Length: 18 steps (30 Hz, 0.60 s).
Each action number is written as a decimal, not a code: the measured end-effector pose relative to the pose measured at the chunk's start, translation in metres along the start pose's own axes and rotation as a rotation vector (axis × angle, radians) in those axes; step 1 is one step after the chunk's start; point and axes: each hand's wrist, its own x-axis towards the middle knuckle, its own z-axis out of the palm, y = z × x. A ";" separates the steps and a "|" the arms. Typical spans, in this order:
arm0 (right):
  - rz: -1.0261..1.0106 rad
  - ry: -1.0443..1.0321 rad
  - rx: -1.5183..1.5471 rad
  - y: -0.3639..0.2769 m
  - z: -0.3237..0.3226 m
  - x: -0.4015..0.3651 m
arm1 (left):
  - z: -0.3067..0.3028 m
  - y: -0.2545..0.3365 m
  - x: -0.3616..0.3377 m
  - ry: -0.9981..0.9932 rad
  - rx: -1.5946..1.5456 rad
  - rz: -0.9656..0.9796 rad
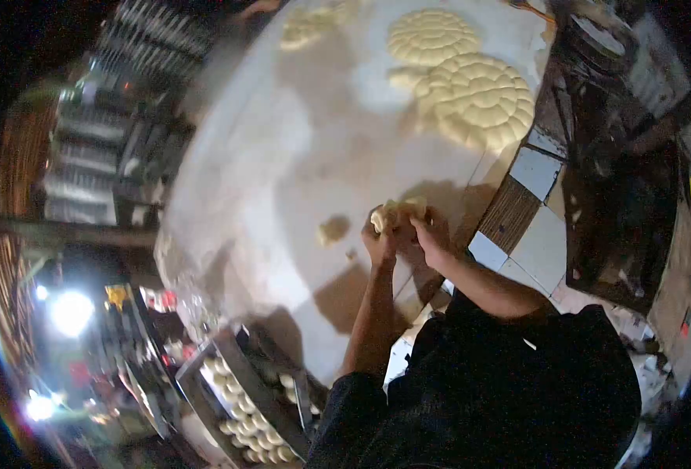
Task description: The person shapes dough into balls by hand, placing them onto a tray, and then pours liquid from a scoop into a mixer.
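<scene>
Over the near edge of the pale work table [244,211], both hands grip a lump of dough [400,211]. The lump is yellowish and uneven. My left hand [380,241] is closed round its left end, and my right hand [433,238] pinches the right part with the thumb on top. A smaller loose piece of dough [332,230] lies on the table to the left of my left hand, with a tiny scrap [351,255] beside it.
Two round slabs of dough marked into segments [433,36] [482,98] lie at the far right, and more dough [314,25] at the far end. A metal tray with several dough balls [240,406] stands lower left. A dark metal structure [619,195] is at right.
</scene>
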 end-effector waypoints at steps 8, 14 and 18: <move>-0.233 -0.157 -0.233 0.020 0.037 -0.102 | -0.131 0.031 -0.101 0.101 0.073 0.216; -0.506 -0.097 -0.082 -0.040 0.007 -0.038 | -0.205 -0.027 -0.138 0.409 0.544 0.250; -0.902 -0.436 -0.714 -0.063 -0.059 0.045 | -0.204 0.004 -0.166 0.260 0.859 0.159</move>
